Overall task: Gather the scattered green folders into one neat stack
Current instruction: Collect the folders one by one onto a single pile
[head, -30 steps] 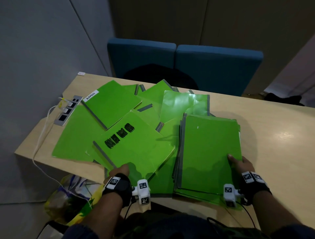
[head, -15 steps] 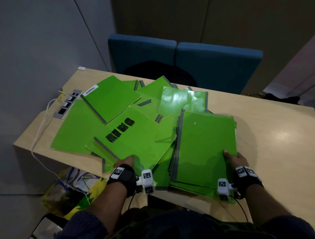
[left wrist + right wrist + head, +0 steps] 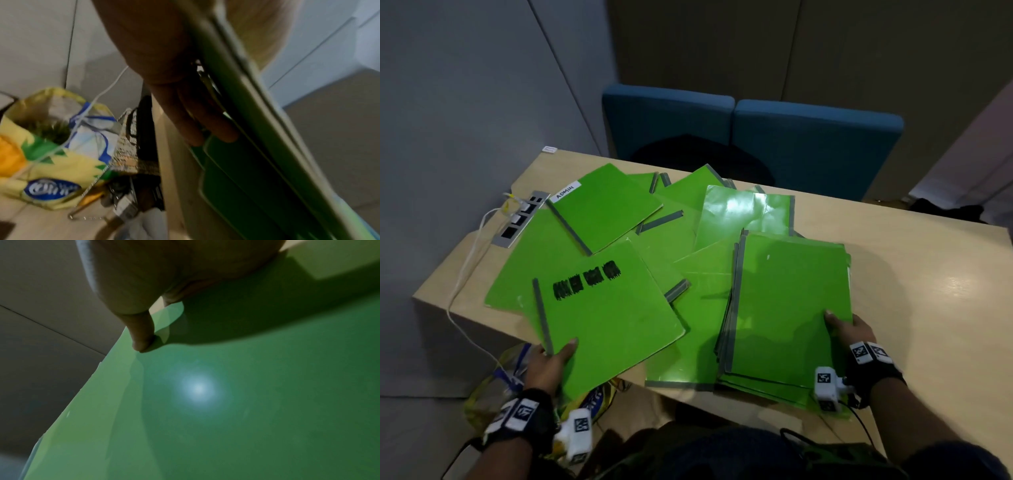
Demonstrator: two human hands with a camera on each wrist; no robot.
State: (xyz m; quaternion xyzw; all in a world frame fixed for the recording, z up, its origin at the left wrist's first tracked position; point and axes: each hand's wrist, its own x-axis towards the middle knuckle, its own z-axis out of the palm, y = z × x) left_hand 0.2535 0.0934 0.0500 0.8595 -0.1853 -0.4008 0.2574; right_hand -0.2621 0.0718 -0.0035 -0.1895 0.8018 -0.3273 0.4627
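Several green folders lie scattered over the left half of the wooden table [image 3: 928, 291]. A gathered stack of green folders [image 3: 791, 301] lies at the front right; my right hand [image 3: 849, 329] grips its near right corner, thumb on top [image 3: 141, 344]. My left hand [image 3: 551, 359] holds a folder with black scribbles [image 3: 606, 315] by its near corner, lifted off the table's front edge, thumb on top and fingers [image 3: 205, 123] underneath. A folder labelled ADMIN [image 3: 602, 205] lies at the back left, and a glossy folder [image 3: 743, 212] behind the stack.
A power strip [image 3: 520, 219] with a white cable [image 3: 465, 274] sits at the table's left edge. A yellow printed bag [image 3: 47, 162] stands on the floor below my left hand. Two blue chairs [image 3: 750, 137] stand behind the table.
My left hand has pulled the scribbled folder toward me and lifted it off the pile, turning it. The right hand stays on the stack's corner.
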